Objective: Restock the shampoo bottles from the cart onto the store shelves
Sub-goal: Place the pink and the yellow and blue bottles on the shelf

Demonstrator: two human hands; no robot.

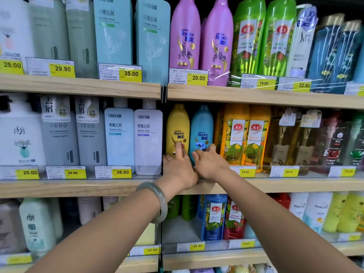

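Bottles of shampoo fill three wooden shelves, and both hands work at the middle shelf (78, 188), just right of the upright divider. Two Rejoice bottles stand side by side there, touching or nearly so: one yellow bottle (177, 127) and one blue bottle (202, 125). To their right stand two orange bottles (246, 138). To the left of the divider are one pale blue bottle (119, 138) and one lilac bottle (148, 142). On the shelf above stand two purple bottles (199, 36) and two green bottles (264, 36). The left hand (178, 166) reaches the yellow bottle low down. Its forefinger lies straight up against the label, and the other fingers are bent at the bottle's lower left edge; whether they grip it cannot be told. A pale green bangle (157, 201) sits on that wrist. The right hand (208, 162) is curled over the lower front of the blue bottle, thumb towards the bottle's left side and fingers wrapped towards its right, holding it where it stands on the shelf. One finger of that hand bears a ring (212, 148). The two hands are almost touching. Yellow price tags (122, 172) line the clear rail at the shelf's front edge.
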